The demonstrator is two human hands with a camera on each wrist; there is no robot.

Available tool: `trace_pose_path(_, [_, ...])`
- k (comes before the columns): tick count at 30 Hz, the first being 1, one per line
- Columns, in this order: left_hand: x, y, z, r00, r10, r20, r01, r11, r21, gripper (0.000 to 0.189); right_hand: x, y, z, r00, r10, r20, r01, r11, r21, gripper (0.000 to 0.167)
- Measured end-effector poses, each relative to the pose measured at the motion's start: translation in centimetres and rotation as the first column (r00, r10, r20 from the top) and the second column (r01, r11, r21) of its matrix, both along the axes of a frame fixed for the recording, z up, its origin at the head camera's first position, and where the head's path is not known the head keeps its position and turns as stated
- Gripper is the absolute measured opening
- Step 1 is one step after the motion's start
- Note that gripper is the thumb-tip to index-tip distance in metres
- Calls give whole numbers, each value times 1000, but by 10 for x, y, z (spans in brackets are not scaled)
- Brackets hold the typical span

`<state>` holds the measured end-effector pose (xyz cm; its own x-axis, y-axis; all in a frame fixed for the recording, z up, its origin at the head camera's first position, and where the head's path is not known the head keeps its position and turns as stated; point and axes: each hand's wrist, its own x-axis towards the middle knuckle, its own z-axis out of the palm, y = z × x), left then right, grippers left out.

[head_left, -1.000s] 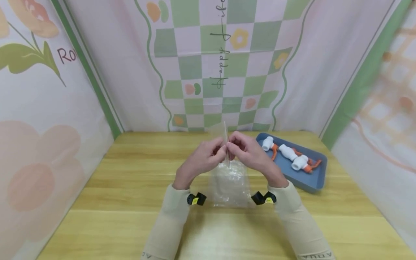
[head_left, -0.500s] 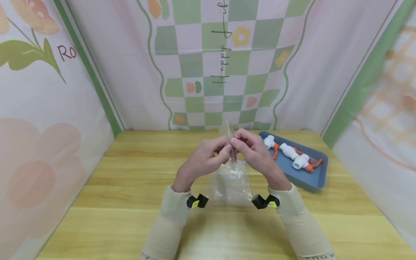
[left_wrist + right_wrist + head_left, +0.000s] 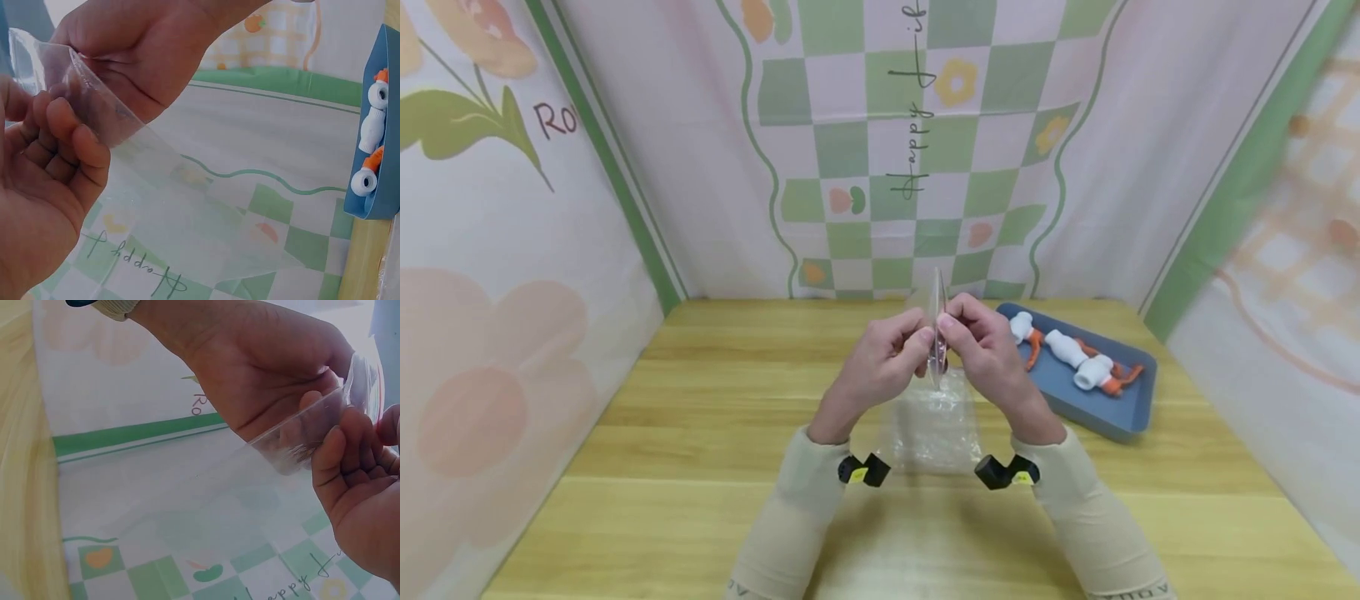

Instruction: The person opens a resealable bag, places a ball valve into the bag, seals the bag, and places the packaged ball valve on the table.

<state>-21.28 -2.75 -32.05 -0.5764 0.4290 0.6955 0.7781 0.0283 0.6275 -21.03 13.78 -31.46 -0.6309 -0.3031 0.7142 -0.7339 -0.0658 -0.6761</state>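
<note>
Blue tray (image 3: 1067, 393): my landmark; I find it set at an angle on the wooden table (image 3: 700, 450), its raised rim presumably keeping the contents together.
White fittings (image 3: 1063, 350): three, with orange handles, all lying inside the blue tray.
Held bag (image 3: 937, 292): clear plastic, raised above the table left of the blue tray, edge-on to my head view.
Left hand (image 3: 883, 358): on the bag's side away from the blue tray; fingers curled in, thumb and fingers pinching the film.
Right hand (image 3: 988, 354): between the held bag and the blue tray; likewise curled, pinching the film opposite.
Grip: I judge the paired pinches suit thin, slippery film, giving control of both faces; exact fingertip contact I cannot tell.
Lying plastic (image 3: 928, 433): clear, flat on the table left of the blue tray; one bag or several, I cannot tell.
</note>
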Motion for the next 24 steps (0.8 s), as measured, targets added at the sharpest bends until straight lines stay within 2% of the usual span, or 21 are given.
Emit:
trace_pose_path(7, [0, 10, -3, 998, 61, -34, -57, 992, 117, 23, 0, -2, -2, 993, -114, -40, 115, 993, 24, 13])
trace_pose_path(13, [1, 14, -5, 993, 106, -45, -99, 986, 134, 24, 0, -1, -2, 989, -133, -58, 134, 991, 20, 11])
trace_pose_path(16, [1, 14, -5, 994, 100, -43, -93, 986, 138, 24, -1, -1, -2, 990, -133, -56, 134, 991, 19, 11])
trace_pose_path(24, [0, 13, -4, 999, 36, -34, -30, 984, 175, 24, -1, 1, 0, 994, -99, -54, 98, 995, -16, 12])
